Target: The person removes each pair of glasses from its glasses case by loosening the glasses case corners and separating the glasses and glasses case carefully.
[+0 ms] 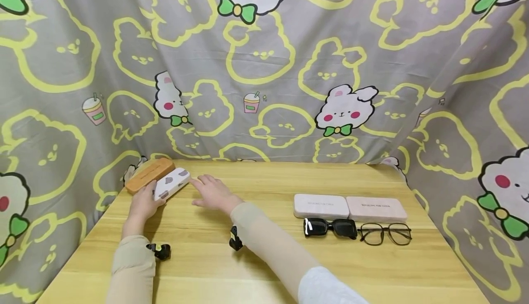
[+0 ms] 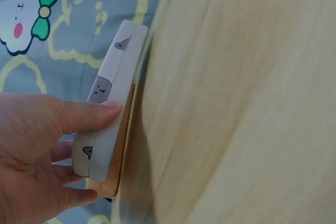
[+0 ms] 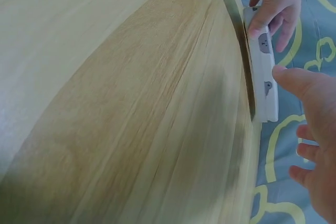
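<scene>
My left hand (image 1: 143,204) grips the near end of a white glasses case (image 1: 172,183) printed with grey bear faces. In the left wrist view, the thumb (image 2: 100,115) lies along one side of this case (image 2: 114,87), with the other fingers on the far side. An orange-brown glasses case (image 1: 149,176) lies beside it at the table's back left. Close to the white case's far end is my right hand (image 1: 216,195), fingers spread and holding nothing. In the right wrist view its thumb appears near the case (image 3: 260,66); whether they touch I cannot tell.
On the right of the wooden table (image 1: 215,267) lie a white glasses case (image 1: 321,206) and a pale pink one (image 1: 377,209), end to end. Black sunglasses (image 1: 343,228) and thin-framed eyeglasses (image 1: 382,233) lie in front of them. A patterned curtain (image 1: 281,92) surrounds the table's back and sides.
</scene>
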`<state>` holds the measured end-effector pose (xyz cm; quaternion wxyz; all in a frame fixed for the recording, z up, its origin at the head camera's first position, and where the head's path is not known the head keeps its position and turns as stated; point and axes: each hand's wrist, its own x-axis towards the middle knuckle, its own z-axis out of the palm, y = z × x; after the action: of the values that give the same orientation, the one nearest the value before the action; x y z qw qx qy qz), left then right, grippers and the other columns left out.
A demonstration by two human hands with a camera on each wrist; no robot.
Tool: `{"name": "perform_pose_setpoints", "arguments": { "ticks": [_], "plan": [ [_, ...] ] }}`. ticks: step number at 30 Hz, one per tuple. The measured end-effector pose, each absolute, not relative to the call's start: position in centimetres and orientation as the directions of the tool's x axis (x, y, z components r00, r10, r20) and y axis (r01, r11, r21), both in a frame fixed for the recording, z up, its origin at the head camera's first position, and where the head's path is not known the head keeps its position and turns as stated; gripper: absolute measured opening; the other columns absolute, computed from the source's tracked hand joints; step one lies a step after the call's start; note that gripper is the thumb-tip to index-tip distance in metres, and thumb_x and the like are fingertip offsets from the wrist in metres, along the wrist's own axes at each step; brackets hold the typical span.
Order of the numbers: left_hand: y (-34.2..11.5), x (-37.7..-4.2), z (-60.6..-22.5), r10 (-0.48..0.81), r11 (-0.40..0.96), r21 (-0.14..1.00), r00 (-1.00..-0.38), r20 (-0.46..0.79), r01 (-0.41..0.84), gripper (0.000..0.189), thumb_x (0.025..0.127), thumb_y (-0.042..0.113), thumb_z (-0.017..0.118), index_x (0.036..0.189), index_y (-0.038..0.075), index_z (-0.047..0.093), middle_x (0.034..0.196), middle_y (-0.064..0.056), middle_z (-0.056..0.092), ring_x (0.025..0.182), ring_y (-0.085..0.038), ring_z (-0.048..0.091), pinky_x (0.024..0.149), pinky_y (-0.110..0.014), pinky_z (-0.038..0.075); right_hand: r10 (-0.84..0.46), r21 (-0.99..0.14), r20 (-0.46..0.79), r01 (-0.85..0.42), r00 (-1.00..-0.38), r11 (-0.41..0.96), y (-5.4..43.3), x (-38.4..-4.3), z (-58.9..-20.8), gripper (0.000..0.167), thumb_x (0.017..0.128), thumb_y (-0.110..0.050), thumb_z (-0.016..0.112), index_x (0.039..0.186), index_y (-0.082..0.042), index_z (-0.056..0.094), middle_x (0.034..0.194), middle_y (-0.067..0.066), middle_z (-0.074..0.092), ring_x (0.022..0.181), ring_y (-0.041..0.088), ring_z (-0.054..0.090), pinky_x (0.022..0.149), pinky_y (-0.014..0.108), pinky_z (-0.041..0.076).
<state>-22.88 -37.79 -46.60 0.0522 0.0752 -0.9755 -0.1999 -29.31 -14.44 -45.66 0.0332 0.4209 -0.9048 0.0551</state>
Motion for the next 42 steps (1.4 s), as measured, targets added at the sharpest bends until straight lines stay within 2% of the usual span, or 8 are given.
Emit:
{"name": "perform_pose_setpoints", "arguments": {
  "ticks": [10,19,24,33,42],
  "plan": [
    [-36.5,-22.1,-45.1,-0.108,0.896,0.442,-0.985,0.135,-0.037,0.076,0.088,0.013,0.068,0.146,-0.013,0.027,0.144,-0.041,0.032,0.131,-0.059,0.031,0.109,-0.067,0.027,-0.751,-0.064,0.13,-0.761,-0.648,0.645,-15.1,-29.4,-45.4,0.082,0.092,-0.054,0.058,0.157,-0.028,0.015,0.162,0.006,0.024,0.149,0.026,0.027,0.119,0.043,0.03],
    [-35.5,-21.7,-44.1,-0.066,0.88,0.474,-0.983,0.171,0.023,0.079,0.088,0.011,0.069,0.149,-0.009,0.023,0.146,-0.04,0.03,0.132,-0.058,0.03,0.108,-0.069,0.026,-0.747,0.008,0.156,-0.756,-0.646,0.655,-15.4,-29.6,-44.7,0.085,0.09,-0.058,0.057,0.157,-0.029,0.014,0.164,0.006,0.019,0.149,0.027,0.026,0.12,0.042,0.029],
    [-35.0,-21.6,-43.4,-0.054,0.875,0.483,-0.98,0.192,0.046,0.081,0.087,0.011,0.069,0.15,-0.006,0.022,0.147,-0.039,0.032,0.132,-0.056,0.032,0.107,-0.068,0.028,-0.737,0.0,0.141,-0.744,-0.661,0.668,-15.3,-29.6,-44.1,0.085,0.091,-0.057,0.057,0.157,-0.029,0.013,0.164,0.006,0.016,0.151,0.026,0.02,0.121,0.042,0.025],
    [-34.2,-21.5,-42.5,-0.017,0.852,0.513,-0.972,0.235,0.11,0.082,0.086,0.008,0.072,0.151,-0.003,0.024,0.148,-0.037,0.032,0.134,-0.055,0.031,0.11,-0.067,0.025,-0.72,-0.043,0.171,-0.735,-0.672,0.676,-14.7,-30.2,-43.8,0.084,0.091,-0.055,0.059,0.157,-0.029,0.014,0.165,0.008,0.012,0.152,0.028,0.015,0.122,0.043,0.024],
    [-33.8,-22.1,-42.4,0.044,0.83,0.528,-0.964,0.262,0.181,0.082,0.084,0.006,0.073,0.15,-0.005,0.026,0.146,-0.037,0.036,0.134,-0.054,0.032,0.11,-0.067,0.025,-0.711,-0.019,0.212,-0.731,-0.67,0.683,-14.0,-31.1,-43.7,0.082,0.092,-0.056,0.056,0.157,-0.026,0.016,0.165,0.012,0.012,0.152,0.03,0.017,0.122,0.043,0.021]
  ]
}}
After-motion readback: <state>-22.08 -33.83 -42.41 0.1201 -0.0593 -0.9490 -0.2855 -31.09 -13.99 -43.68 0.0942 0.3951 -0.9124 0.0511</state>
